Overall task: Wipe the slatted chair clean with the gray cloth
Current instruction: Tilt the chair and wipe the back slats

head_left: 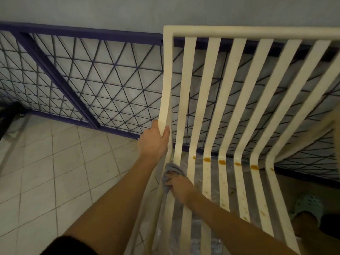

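Tiled floor (46,162) fills lower left. One left hand (153,140) clasps the slatted chair (213,100) frame at centre. One right hand (179,187) clutches one gray cloth (171,170) just below, against a slat.

Lighting: dim, even, indoor; no visible source, no glare. Shadows: soft; darkest at the lower right corner and far left edge. Colour: muted, greyish cast over the pale grey wall (92,10) and white tiled floor (55,172). Distortion: strong wide-angle bowing; the cream slatted plastic chair (213,100) fans outward, the dark purple wire-mesh frame (77,74) curves. Sharpness: slightly soft throughout; forearms at bottom edge blurred.
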Action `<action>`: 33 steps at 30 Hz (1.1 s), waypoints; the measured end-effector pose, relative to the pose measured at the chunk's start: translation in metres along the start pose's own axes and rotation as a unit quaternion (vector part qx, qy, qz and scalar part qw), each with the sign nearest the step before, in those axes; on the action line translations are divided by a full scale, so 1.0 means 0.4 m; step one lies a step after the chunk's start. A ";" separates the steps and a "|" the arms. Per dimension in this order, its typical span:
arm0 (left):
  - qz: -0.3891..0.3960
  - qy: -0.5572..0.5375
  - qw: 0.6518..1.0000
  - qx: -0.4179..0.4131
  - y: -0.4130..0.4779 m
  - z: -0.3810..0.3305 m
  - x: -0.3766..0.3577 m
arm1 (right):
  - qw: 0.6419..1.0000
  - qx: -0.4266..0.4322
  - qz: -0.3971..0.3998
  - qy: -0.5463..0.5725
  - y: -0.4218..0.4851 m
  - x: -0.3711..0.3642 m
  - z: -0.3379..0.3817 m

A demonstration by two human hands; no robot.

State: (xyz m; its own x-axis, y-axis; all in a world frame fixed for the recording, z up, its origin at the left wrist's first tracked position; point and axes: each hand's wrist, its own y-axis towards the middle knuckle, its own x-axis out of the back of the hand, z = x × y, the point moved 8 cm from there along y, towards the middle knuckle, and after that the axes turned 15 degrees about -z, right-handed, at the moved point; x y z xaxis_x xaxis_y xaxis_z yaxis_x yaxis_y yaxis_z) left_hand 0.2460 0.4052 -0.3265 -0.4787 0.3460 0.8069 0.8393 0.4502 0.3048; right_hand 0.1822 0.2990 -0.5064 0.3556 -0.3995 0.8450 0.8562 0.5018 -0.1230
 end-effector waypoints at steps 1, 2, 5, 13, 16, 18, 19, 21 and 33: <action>0.001 0.009 1.000 -0.001 -0.008 -0.004 0.006 | 1.000 -0.002 0.002 0.002 -0.036 -0.010 0.012; 0.004 0.022 1.000 -0.003 -0.006 -0.005 0.006 | 1.000 0.001 -0.002 0.006 -0.061 -0.023 0.025; 0.012 0.052 0.998 -0.016 -0.029 -0.013 0.018 | 1.000 0.007 0.000 0.021 -0.150 -0.047 0.064; 0.059 0.082 0.994 -0.029 -0.177 0.017 0.060 | 0.998 0.047 0.017 0.048 -0.325 -0.071 0.143; 0.067 0.122 0.990 -0.039 -0.218 0.027 0.079 | 0.997 0.056 0.026 0.041 -0.390 -0.101 0.165; 0.068 0.137 0.987 -0.045 -0.240 0.030 0.088 | 0.996 0.071 0.036 0.040 -0.433 -0.115 0.184; 0.069 0.138 0.987 -0.047 -0.249 0.030 0.092 | 0.995 0.074 0.046 0.045 -0.449 -0.114 0.189; 0.069 0.138 0.987 -0.046 -0.256 0.031 0.094 | 0.994 0.067 0.058 0.066 -0.463 -0.095 0.183; 0.059 0.100 0.993 -0.018 -0.243 0.034 0.099 | 0.947 -0.126 -0.004 0.295 -0.480 0.059 0.061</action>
State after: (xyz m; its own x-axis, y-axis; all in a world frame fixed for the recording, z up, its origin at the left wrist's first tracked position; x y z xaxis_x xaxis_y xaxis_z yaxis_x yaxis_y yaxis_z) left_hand 0.1418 0.3863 -0.3310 -0.3195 0.2223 0.9211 0.8966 0.3854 0.2180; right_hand 0.0171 0.2118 -0.4501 0.4324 -0.7992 0.4175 0.8956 0.3270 -0.3016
